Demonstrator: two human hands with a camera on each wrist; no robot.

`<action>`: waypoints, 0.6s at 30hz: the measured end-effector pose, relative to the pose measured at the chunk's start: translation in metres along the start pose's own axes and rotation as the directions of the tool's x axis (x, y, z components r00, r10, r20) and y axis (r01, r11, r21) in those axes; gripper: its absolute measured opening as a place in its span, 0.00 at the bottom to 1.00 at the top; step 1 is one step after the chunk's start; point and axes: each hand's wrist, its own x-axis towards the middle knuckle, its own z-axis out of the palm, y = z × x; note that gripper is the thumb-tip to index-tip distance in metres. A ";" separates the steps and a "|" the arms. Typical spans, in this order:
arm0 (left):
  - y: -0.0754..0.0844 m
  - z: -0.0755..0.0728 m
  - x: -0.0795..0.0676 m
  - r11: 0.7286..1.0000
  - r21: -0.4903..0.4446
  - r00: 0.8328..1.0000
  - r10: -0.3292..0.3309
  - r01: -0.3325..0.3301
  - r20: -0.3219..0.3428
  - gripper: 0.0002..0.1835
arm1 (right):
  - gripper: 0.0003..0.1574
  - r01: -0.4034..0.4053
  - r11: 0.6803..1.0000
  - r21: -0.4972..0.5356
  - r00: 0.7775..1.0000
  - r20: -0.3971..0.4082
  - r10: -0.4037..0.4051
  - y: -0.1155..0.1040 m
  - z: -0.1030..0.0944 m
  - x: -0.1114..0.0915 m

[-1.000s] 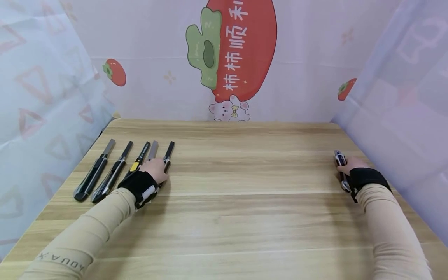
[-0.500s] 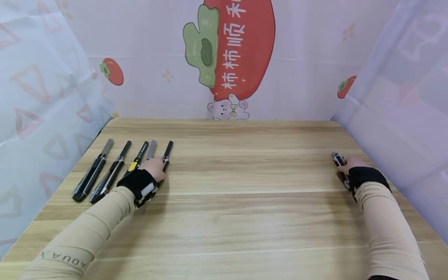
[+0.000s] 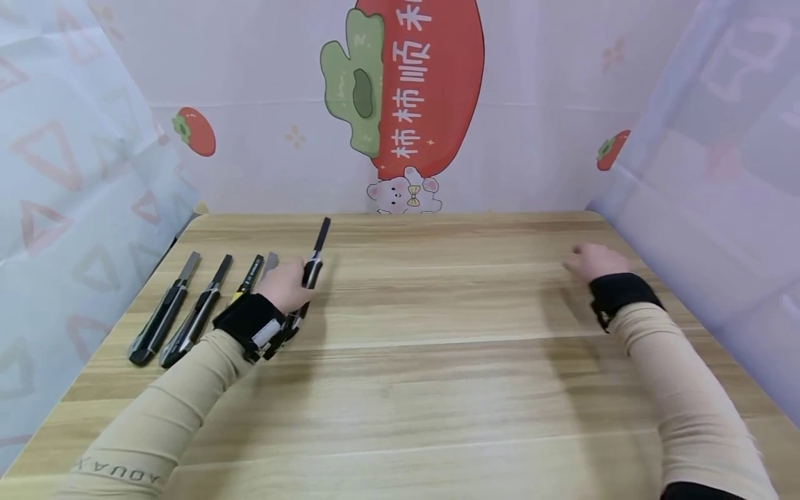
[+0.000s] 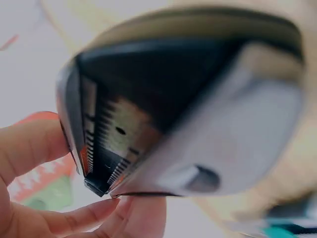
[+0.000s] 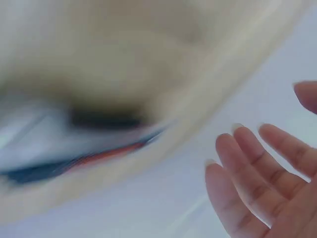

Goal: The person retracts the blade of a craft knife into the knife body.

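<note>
My left hand [image 3: 284,286] grips a black-and-grey utility knife [image 3: 312,269], lifted off the table, its dark blade end pointing away. In the left wrist view the butt of this utility knife [image 4: 237,134] fills the middle, with thumb and fingers [image 4: 37,148] around its far part. My right hand [image 3: 596,262] is above the right side of the table and holds nothing. Its fingers [image 5: 267,173] are loosely extended in the right wrist view. A blurred knife-like thing [image 5: 104,156], dark with a red strip, lies apart from that hand; the head view does not show it.
At the left lie a black utility knife [image 3: 159,316], another black one [image 3: 196,318] and one with a yellow part [image 3: 250,274]. A grey blade [image 3: 270,262] sticks out behind my left hand. Printed cloth [image 3: 512,139] surrounds the wooden table [image 3: 425,389].
My left hand has lifted the rightmost utility knife of the row and moved it right and away. My right hand has let go of its utility knife, rising and shifting left.
</note>
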 end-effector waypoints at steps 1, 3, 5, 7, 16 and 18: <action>0.007 -0.001 0.000 1.000 -0.015 1.000 0.015 -0.015 -0.015 0.16 | 0.30 0.029 0.999 0.015 1.000 -0.011 -0.029 -0.015 0.001 0.005; 0.022 0.000 0.002 0.997 -0.055 0.998 0.044 -0.046 -0.045 0.16 | 0.28 0.101 0.992 0.069 0.993 -0.071 -0.096 -0.052 0.003 0.007; 0.036 0.003 0.003 0.993 -0.088 0.994 0.076 -0.083 -0.084 0.18 | 0.26 0.189 0.970 0.151 0.979 -0.106 -0.175 -0.091 0.008 0.007; 0.051 0.006 0.004 0.987 -0.114 0.987 0.096 -0.110 -0.127 0.18 | 0.24 0.266 0.935 0.234 0.960 -0.149 -0.236 -0.127 0.014 0.004; 0.103 0.025 0.005 0.947 -0.225 0.946 0.159 -0.227 -0.284 0.22 | 0.24 0.382 0.656 0.652 0.916 -0.174 -0.361 -0.225 0.024 -0.023; 0.110 0.029 0.004 0.939 -0.216 0.922 0.184 -0.267 -0.340 0.22 | 0.22 0.370 0.594 0.715 0.916 -0.174 -0.360 -0.233 0.025 -0.028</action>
